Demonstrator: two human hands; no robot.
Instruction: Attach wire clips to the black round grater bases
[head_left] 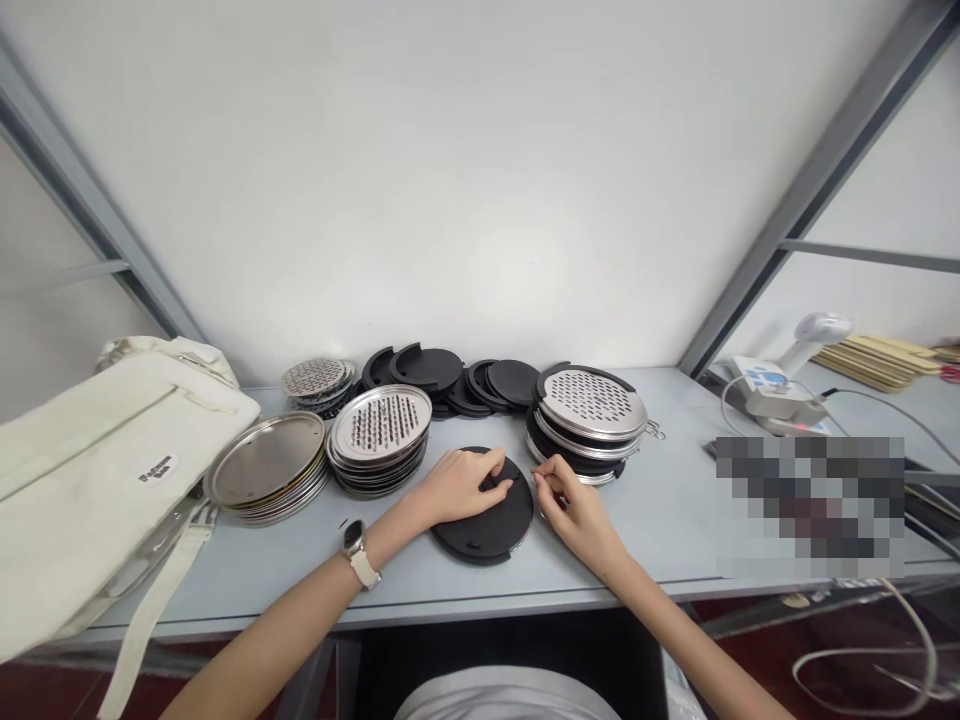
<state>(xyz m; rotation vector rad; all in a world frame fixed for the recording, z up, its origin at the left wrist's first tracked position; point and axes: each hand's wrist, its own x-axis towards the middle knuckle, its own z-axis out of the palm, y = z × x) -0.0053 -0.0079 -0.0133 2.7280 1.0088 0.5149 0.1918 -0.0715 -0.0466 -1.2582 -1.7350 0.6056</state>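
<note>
A round black disc [480,530] lies flat on the grey table in front of me, with small pegs on its face and a raised rim along part of its edge. My left hand [465,487] rests on the disc's upper left part, thumb and index finger apart. Beside the disc's right edge, my right hand [564,500] has its thumb and index finger pinched together. Something thin and shiny shows at those fingertips, too small to name. Just behind that hand stands a stack of perforated metal grater plates [592,402] and black discs, with a wire ring [655,430] at its side.
More grater plates [381,425] and a pile of plain metal plates [266,460] stand on the left, beside a cream bag [112,450]. Black discs [431,370] and a smaller grater stack [316,378] line the wall. A white scanner [814,335] with cables stands at right.
</note>
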